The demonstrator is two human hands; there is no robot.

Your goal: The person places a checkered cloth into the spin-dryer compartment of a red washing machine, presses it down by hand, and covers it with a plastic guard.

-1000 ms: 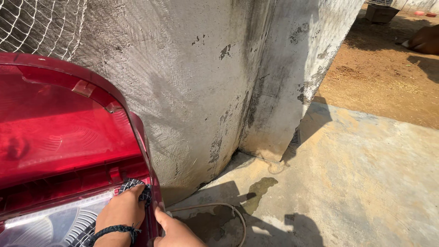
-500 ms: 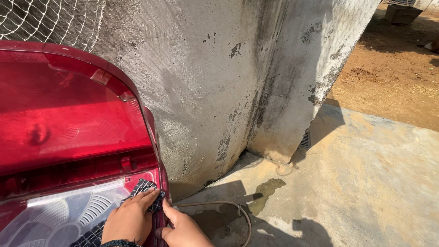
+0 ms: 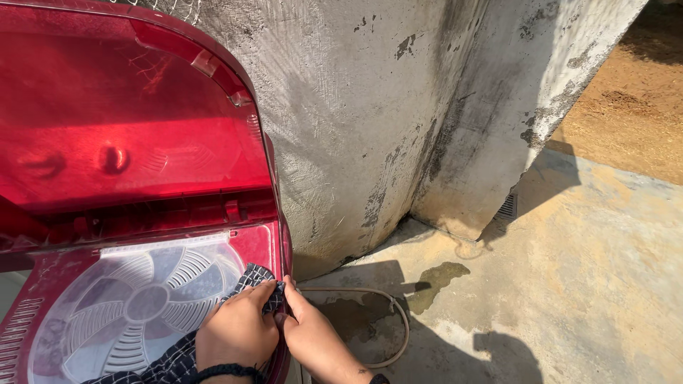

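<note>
A red washing machine (image 3: 267, 245) stands against a rough concrete wall (image 3: 356, 121), its translucent red lid (image 3: 128, 121) raised. Under the lid lies a clear round inner cover (image 3: 135, 306) with fan-shaped ribs. My left hand (image 3: 238, 334) presses a black-and-white checked cloth (image 3: 255, 279) onto the machine's right front corner, fingers curled over it. A dark braided band circles that wrist. My right hand (image 3: 313, 338) rests against the machine's right outer edge, its thumb touching the cloth's corner.
A thin hose (image 3: 395, 320) loops on the concrete floor (image 3: 569, 284) right of the machine, beside a damp stain (image 3: 437, 279). A small drain grate (image 3: 506, 208) sits at the wall's foot. Bare brown soil (image 3: 633, 114) lies at the upper right.
The view has dropped and swung right, showing more of the inner cover. Both hands stay at the machine's right corner, the cloth shifted slightly along the rim.
</note>
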